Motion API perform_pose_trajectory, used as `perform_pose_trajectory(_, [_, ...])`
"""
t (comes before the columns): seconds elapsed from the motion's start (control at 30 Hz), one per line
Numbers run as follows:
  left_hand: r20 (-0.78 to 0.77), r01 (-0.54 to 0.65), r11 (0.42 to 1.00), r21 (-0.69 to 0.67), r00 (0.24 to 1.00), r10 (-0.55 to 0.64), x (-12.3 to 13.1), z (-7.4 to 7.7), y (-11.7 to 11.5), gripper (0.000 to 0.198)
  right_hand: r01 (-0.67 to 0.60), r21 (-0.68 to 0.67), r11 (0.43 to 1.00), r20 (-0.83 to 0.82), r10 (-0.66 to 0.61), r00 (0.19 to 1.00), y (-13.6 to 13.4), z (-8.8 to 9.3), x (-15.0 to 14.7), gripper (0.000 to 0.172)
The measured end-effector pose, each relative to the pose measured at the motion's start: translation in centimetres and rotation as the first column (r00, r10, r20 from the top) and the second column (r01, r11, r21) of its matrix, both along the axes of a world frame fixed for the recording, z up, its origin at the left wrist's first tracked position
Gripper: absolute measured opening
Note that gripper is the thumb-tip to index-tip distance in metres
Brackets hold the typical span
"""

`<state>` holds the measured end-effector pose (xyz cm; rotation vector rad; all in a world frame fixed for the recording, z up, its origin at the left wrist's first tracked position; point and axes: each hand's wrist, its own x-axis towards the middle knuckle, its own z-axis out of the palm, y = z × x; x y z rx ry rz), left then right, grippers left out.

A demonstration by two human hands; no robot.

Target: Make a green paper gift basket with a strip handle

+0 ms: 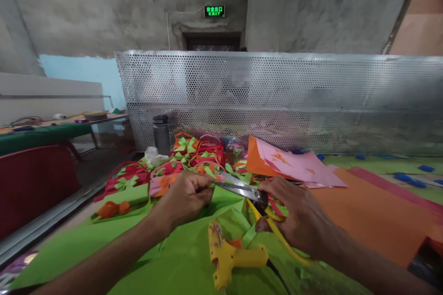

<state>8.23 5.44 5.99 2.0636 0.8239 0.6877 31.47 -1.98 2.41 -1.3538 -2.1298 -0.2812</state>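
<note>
Scissors (pixel 242 189) gripped in right hand (pixel 301 221), blades over green sheet (pixel 180 258), left hand (pixel 185 196) closed in a pinch at the tips on something too small to tell; pile of folded paper pieces (pixel 194 152) behind looks finished, pink sheets (pixel 301 166) and glue gun (pixel 230 256) lie untouched.

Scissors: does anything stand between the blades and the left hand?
Nothing visible does. The scissors, held by the right hand, point their tips straight at the left hand. The glue gun lies nearer the camera, off that line.
</note>
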Motion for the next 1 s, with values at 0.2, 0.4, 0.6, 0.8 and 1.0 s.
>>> perform_pose_trajectory(0.2, [-0.022, -0.035, 0.999, 0.036, 0.999, 0.036, -0.08, -0.17, 0.09, 0.013, -0.003, 0.018, 1.000, 0.001, 0.003, 1.000, 0.08, -0.12, -0.04, 0.044])
perform_pose_trajectory(0.4, [-0.004, -0.037, 0.998, 0.041, 0.999, 0.038, 0.09, 0.04, -0.08, 0.014, -0.014, 0.009, 1.000, -0.004, 0.014, 1.000, -0.03, -0.10, -0.06, 0.041])
perform_pose_trajectory(0.6, [0.003, -0.024, 0.999, 0.037, 1.000, 0.024, 0.02, -0.07, -0.05, 0.013, -0.026, -0.003, 1.000, 0.008, 0.026, 1.000, -0.05, -0.10, 0.00, 0.034])
perform_pose_trajectory(0.8, [0.015, -0.042, 0.996, 0.083, 0.999, 0.041, 0.12, 0.04, -0.12, 0.022, -0.038, 0.011, 0.999, 0.039, 0.038, 0.999, -0.02, -0.22, 0.13, 0.035])
perform_pose_trajectory(1.0, [0.026, -0.035, 0.998, 0.060, 0.999, 0.034, 0.20, 0.14, -0.18, 0.021, -0.038, 0.019, 0.999, 0.022, 0.038, 0.999, -0.12, -0.26, 0.03, 0.034])
